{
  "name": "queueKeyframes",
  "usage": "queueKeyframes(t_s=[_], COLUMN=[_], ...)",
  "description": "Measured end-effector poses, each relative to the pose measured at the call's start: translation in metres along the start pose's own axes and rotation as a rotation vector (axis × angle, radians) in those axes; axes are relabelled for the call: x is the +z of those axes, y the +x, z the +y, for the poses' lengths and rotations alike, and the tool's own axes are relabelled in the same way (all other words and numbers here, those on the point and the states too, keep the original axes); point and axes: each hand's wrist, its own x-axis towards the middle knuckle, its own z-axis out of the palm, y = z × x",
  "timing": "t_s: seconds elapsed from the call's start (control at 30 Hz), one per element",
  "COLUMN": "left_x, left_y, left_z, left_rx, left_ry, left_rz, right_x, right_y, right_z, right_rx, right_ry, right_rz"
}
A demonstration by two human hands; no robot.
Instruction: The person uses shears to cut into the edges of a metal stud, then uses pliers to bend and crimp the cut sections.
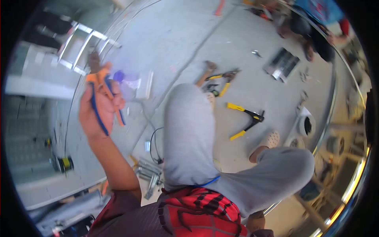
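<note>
My left hand [102, 104] is raised on the left, its fingers wrapped round pliers [94, 98] with orange and blue handles. The jaws point up, away from my wrist, and are blurred. Low in the view, beside my grey-trousered leg, part of my right hand or wrist [256, 222] shows; its fingers are hidden. On the floor past my knee lie yellow-handled pliers [226, 83] next to a hammer [206, 73]. To the right of that knee rests a hand riveter [249, 118] with yellow grips, its handles spread.
Metal clamps [150, 176] and a cable [153, 144] lie by my left side. A ladder [83, 46] is at upper left. Another person [316, 27] squats at upper right, near a dark metallic case [282, 64]. A white roll [306, 125] stands at right.
</note>
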Motion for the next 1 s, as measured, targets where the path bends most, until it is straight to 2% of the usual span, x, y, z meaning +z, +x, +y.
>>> queueKeyframes(t_s=[0.1, 0.2, 0.23, 0.43, 0.53, 0.6, 0.63, 0.67, 0.73, 0.77, 0.83, 0.87, 0.9, 0.97, 1.0], left_x=[-0.041, -0.069, -0.081, -0.116, -0.131, -0.137, -0.140, -0.146, -0.174, -0.167, -0.153, -0.152, -0.153, -0.147, -0.146], left_y=[-0.023, -0.040, -0.045, -0.045, -0.023, -0.009, -0.002, 0.004, 0.010, 0.012, 0.024, 0.025, 0.023, 0.023, 0.022], left_z=[-0.033, -0.074, -0.089, -0.181, -0.253, -0.339, -0.370, -0.402, -0.486, -0.496, -0.514, -0.517, -0.513, -0.498, -0.493], left_rx=[-0.115, -0.260, -0.257, -0.546, -0.784, -0.742, -0.774, -0.808, -0.808, -0.817, -0.871, -0.896, -0.902, -0.948, -0.953], left_ry=[0.040, -0.009, -0.026, -0.103, -0.031, -0.100, -0.037, 0.026, 0.191, 0.185, 0.290, 0.346, 0.345, 0.426, 0.424], left_rz=[0.188, 0.332, 0.358, 0.467, 0.537, 0.782, 0.762, 0.751, 0.620, 0.657, 0.908, 1.022, 1.036, 0.974, 0.976], right_x=[-0.045, -0.102, -0.126, -0.240, -0.274, -0.281, -0.280, -0.279, -0.261, -0.249, -0.230, -0.232, -0.231, -0.231, -0.230], right_y=[0.024, 0.060, 0.074, 0.123, 0.104, 0.046, 0.023, 0.017, 0.011, 0.013, 0.024, 0.023, 0.020, 0.012, 0.012], right_z=[-0.030, -0.087, -0.112, -0.309, -0.415, -0.483, -0.508, -0.519, -0.541, -0.544, -0.533, -0.536, -0.535, -0.530, -0.530], right_rx=[-0.089, -0.223, -0.284, -0.695, -0.887, -0.853, -0.807, -0.816, -0.967, -0.979, -1.042, -1.055, -1.059, -0.904, -0.903], right_ry=[0.057, 0.121, 0.140, 0.155, 0.099, 0.018, -0.057, -0.069, -0.061, -0.079, -0.184, -0.408, -0.415, -0.302, -0.307], right_rz=[-0.004, -0.030, -0.039, -0.141, -0.195, -0.211, -0.232, -0.243, -0.336, -0.368, -0.433, -0.562, -0.575, -0.561, -0.563])
